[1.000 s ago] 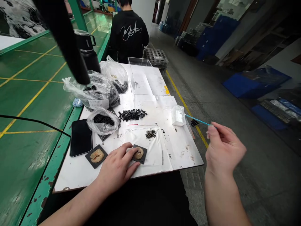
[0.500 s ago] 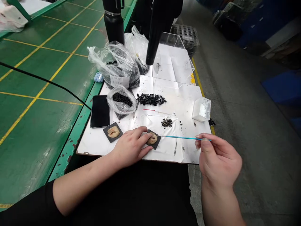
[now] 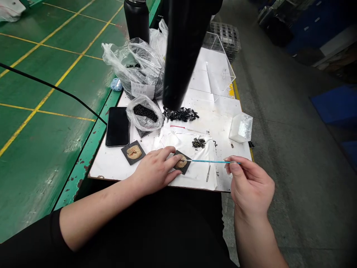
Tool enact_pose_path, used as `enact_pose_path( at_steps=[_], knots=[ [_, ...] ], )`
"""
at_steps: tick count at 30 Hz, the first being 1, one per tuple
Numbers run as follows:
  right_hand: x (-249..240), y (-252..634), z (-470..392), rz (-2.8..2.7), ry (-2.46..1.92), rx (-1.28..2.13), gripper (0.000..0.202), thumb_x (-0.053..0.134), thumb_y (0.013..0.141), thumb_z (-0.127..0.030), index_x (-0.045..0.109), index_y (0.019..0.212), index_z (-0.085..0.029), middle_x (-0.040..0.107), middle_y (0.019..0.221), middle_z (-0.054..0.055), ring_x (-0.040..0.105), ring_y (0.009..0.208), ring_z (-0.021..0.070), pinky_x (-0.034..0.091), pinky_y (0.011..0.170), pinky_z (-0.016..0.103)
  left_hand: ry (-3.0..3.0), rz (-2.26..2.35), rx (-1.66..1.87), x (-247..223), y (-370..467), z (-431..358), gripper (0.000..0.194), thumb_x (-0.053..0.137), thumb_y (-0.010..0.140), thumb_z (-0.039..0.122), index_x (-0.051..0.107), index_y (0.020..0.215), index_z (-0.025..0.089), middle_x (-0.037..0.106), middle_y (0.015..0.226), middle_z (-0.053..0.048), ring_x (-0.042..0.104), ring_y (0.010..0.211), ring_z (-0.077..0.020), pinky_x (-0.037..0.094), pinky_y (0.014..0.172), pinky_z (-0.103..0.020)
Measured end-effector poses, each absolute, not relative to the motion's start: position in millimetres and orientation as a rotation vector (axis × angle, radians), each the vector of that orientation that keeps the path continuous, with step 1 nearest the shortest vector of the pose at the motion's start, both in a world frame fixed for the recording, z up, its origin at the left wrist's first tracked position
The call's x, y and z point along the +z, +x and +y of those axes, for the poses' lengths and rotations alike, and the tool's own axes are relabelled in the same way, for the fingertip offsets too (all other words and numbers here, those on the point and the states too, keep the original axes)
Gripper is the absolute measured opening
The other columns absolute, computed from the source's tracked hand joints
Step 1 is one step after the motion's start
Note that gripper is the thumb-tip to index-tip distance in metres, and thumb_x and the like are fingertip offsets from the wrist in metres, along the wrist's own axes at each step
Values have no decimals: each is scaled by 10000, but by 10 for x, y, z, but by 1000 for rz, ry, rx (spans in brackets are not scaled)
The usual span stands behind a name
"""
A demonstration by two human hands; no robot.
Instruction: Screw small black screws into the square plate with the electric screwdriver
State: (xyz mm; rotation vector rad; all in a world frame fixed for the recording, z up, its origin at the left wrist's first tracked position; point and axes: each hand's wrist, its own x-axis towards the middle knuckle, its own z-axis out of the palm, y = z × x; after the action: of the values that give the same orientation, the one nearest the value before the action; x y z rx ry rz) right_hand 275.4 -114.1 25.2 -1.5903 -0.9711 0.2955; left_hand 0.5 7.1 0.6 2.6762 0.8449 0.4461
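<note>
My left hand (image 3: 157, 167) lies at the table's near edge with its fingers around and on a small dark square plate (image 3: 186, 155) bearing a round tan piece (image 3: 182, 163). Thumb and fingertips press on the plate's left side. Between thumb and fingers, my right hand (image 3: 251, 182) pinches a thin blue-handled paintbrush (image 3: 210, 161). Its silver front end points left and reaches the tan piece; the very tip is too small to make out. Left of my left hand lies a second dark plate (image 3: 124, 153) with a similar tan piece (image 3: 134, 152).
A small metal rod (image 3: 208, 174), a heap of tiny dark beads (image 3: 198, 143) and a pile of black pieces (image 3: 185, 114) lie on the white table. Around them are a phone (image 3: 117, 126), plastic bags (image 3: 145, 76), a clear block (image 3: 241, 127) and a black tubular object (image 3: 181, 56).
My right hand has moved left with the brush, whose front end now reaches over the tan piece. My left hand stays on the plate. The black tubular object hangs lower in view.
</note>
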Motion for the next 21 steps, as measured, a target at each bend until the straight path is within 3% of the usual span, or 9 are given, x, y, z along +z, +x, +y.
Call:
enact_pose_path(
  at_steps=[8,13,18,21],
  knots=[
    [254,2736,-1156,-1002,-1590,267,219,882,956,-413,876,1110,-257,860,1046,73,813,909,253,691,849,448,2670,838,460,25,1,72,431,611,1123,494,666,1468,243,656,1501,-149,762,1168,-289,649,983,-441],
    [396,2777,-1140,-964,-1496,202,158,913,929,-341,895,1062,-259,850,979,62,746,768,209,604,686,382,2675,853,434,30,7,68,422,621,1121,484,670,1465,245,661,1504,-146,758,1190,-288,647,1016,-453],
    [512,3091,-1000,-808,-1315,-100,164,954,870,-295,891,1017,-256,827,883,30,657,644,168,519,592,340,2695,852,478,-18,-7,72,416,636,1112,474,668,1464,253,670,1501,-147,767,1191,-293,661,997,-455],
    [486,3362,-922,-708,-1457,-345,213,907,916,-381,879,1063,-229,836,943,46,691,671,185,582,627,367,2704,858,513,-48,-20,79,409,645,1105,467,668,1460,266,679,1493,-140,774,1168,-296,670,975,-453]
  ],
)
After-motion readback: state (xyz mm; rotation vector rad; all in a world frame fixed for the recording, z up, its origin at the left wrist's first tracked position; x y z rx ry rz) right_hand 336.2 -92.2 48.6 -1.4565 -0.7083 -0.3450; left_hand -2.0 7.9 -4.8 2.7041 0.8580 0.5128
